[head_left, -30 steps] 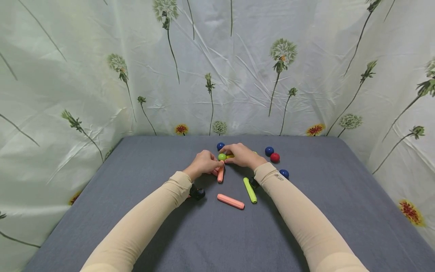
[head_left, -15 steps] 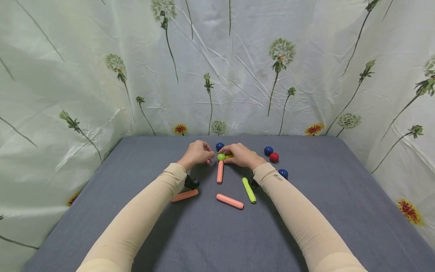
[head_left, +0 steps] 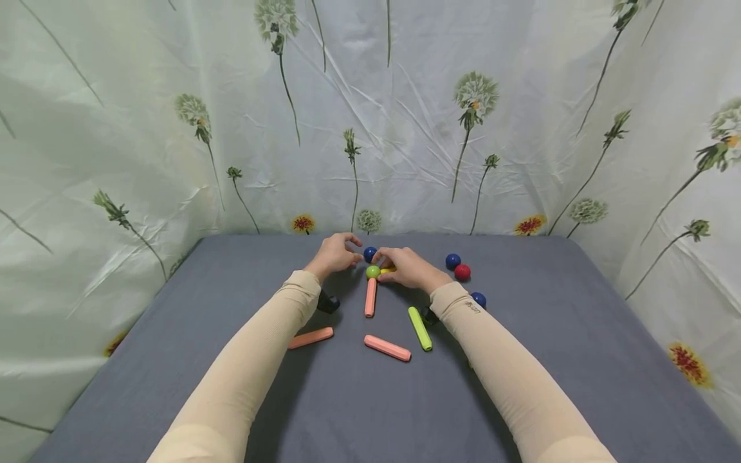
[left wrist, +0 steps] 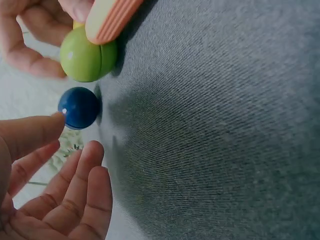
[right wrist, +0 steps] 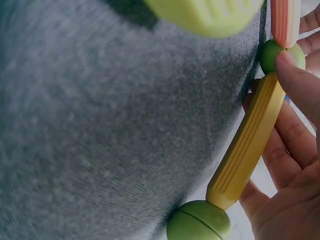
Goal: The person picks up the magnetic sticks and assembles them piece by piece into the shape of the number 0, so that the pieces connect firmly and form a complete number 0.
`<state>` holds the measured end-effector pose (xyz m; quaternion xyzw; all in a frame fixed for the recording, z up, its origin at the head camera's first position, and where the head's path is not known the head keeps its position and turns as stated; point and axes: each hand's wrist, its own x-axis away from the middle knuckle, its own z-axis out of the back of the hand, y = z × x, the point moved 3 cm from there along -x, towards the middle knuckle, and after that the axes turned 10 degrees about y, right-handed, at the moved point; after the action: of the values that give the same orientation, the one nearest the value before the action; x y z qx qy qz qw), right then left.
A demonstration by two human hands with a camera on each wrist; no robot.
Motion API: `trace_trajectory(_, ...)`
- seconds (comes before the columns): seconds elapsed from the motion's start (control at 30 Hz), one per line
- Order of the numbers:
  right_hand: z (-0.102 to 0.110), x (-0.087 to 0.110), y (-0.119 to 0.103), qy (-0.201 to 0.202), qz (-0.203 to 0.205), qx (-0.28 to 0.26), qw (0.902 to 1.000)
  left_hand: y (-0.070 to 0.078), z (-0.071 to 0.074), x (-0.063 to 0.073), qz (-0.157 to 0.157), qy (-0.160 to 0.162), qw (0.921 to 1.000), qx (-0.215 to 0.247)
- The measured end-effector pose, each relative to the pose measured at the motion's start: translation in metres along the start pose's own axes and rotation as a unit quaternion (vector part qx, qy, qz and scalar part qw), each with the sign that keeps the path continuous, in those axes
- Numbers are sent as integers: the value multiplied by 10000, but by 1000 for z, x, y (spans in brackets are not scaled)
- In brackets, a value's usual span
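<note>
My right hand [head_left: 410,267] pinches a light green ball [head_left: 373,272] between thumb and fingertips. A salmon ribbed stick [head_left: 370,299] meets this ball and points toward me. From the ball's other side runs a yellow ribbed stick [right wrist: 247,145], beside my right fingers, with a second green ball [right wrist: 197,222] at its far end. My left hand [head_left: 336,253], fingers spread and slightly bent, is beside a dark blue ball [head_left: 370,254]. In the left wrist view the thumb tip overlaps this blue ball [left wrist: 79,107]; I cannot tell whether they touch.
Nearer me lie a salmon stick [head_left: 387,348], an orange stick [head_left: 311,337] partly behind the left forearm, and a lime stick [head_left: 420,328]. Rightward are a blue ball [head_left: 453,261] touching a red ball [head_left: 462,272], and another blue ball [head_left: 478,299] by the right sleeve.
My left hand has let go of the salmon stick at the green ball and moved away left to the blue ball. The right hand stays at the green ball.
</note>
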<state>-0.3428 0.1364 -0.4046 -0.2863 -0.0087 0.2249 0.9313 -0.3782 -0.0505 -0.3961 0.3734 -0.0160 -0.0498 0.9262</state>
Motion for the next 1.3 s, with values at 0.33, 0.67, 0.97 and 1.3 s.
trace_trajectory(0.33, -1, -2, 3, 206, -229, -102, 9995, -5, -11, -11, -93, -166, 9998, 11)
trace_trajectory(0.67, -1, 0, 5, 301, -196, -107, 9993, -3, -18, -15, -443, -214, 9985, -236)
trace_trajectory(0.97, -2, 0, 5, 306, -157, -79, 9994, -4, -24, -18, -461, -85, 9986, -239)
trace_trajectory(1.3, -1, 1, 5, 281, -172, -162, 9993, -5, -24, -17, -455, -6, 9987, -232)
